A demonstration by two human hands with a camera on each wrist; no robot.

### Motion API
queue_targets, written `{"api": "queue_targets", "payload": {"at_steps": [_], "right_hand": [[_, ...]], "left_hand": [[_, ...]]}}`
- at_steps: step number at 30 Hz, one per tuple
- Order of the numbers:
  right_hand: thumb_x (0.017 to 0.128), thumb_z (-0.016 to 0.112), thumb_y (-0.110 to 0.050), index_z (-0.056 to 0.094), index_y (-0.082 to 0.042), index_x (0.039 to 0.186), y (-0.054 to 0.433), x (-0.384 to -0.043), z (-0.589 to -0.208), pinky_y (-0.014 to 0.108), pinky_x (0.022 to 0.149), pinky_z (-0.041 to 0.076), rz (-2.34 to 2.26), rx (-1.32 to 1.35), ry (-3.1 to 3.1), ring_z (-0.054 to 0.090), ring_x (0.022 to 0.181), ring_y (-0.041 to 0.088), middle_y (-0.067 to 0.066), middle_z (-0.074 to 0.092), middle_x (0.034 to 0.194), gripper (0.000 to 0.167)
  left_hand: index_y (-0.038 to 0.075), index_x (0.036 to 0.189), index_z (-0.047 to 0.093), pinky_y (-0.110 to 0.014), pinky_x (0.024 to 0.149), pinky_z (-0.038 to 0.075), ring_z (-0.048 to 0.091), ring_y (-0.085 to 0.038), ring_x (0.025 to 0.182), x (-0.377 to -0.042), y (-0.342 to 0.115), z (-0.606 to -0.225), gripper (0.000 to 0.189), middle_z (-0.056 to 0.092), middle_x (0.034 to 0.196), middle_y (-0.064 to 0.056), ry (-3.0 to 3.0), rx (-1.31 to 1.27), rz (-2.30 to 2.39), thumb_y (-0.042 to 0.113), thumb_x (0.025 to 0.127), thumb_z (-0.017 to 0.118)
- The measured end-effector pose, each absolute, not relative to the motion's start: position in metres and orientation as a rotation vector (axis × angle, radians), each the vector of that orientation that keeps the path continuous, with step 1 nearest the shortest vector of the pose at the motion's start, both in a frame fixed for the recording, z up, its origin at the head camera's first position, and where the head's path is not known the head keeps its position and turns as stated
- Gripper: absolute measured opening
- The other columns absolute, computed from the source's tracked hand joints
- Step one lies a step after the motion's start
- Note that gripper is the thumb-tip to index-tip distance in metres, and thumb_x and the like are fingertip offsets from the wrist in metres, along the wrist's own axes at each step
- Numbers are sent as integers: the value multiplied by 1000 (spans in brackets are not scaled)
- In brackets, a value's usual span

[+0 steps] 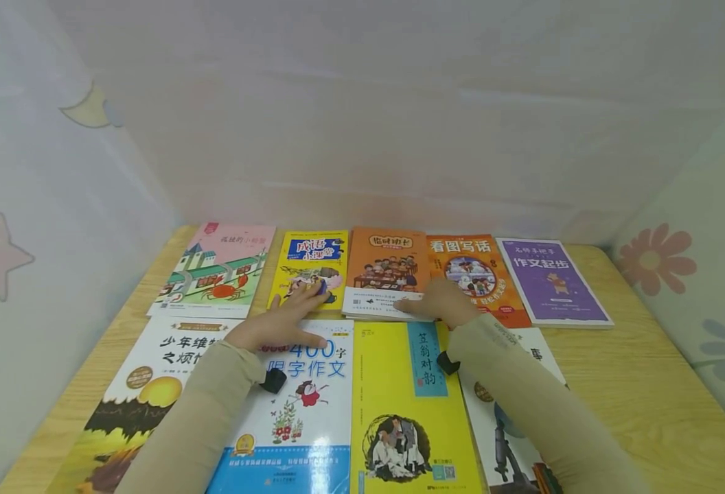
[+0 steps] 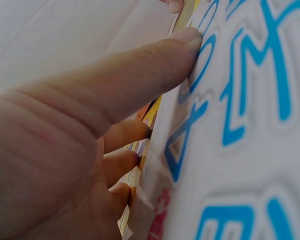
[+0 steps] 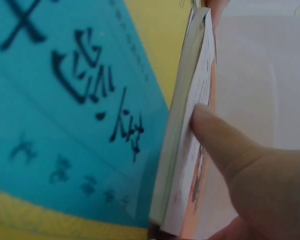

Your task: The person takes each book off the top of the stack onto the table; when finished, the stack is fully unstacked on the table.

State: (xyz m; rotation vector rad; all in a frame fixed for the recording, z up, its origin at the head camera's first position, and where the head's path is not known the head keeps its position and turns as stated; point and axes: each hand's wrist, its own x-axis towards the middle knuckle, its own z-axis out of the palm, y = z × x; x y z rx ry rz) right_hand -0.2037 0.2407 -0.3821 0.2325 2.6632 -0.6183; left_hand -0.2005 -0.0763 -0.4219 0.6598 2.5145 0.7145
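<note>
My left hand lies with fingers spread on the lower part of a yellow picture-cover book. Its straight thumb reaches over the top edge of a white and blue composition book. In the left wrist view the thumb is extended and other fingertips touch the yellow cover. My right hand rests at the lower right corner of an orange classroom-cover book. Its straight thumb touches that cover near the bottom edge. The other right fingers are mostly hidden, over the neighbouring orange book.
A pink crab-cover book and a purple book lie at the ends of the back row. In front are a sunset-cover book, a yellow book and a telescope-cover book. White cloth walls surround the wooden table.
</note>
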Motion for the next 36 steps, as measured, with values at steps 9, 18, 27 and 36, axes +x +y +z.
{"api": "queue_targets", "payload": {"at_steps": [9,18,27,36], "right_hand": [[86,69,-65,66,0,124,237,-201,-380,41,78,55,-429,166,2704,64,74,24,11,67,91,76],[84,71,-66,63,2,124,255,-208,-385,42,83,54,-641,248,2646,63,85,27,13,66,97,80],[93,71,-48,58,4,131,262,-213,-383,38,80,52,-888,320,2597,59,94,29,17,63,112,65],[101,62,-37,42,1,149,259,-212,-374,51,108,46,-1049,439,2580,53,117,34,20,53,140,65]], "left_hand": [[22,163,21,-66,117,-14,-15,-33,154,-201,-76,-420,103,-3,171,-3,2512,681,700,55,84,77],[20,163,21,-67,116,-14,-13,-36,154,-202,-75,-421,103,-2,171,-7,2518,703,708,57,84,76],[21,164,21,-67,116,-14,-15,-34,154,-201,-76,-419,104,-2,171,-5,2515,693,702,56,84,77],[22,163,21,-66,117,-13,-13,-34,154,-201,-76,-420,103,-2,171,-4,2526,696,702,58,84,76]]}}
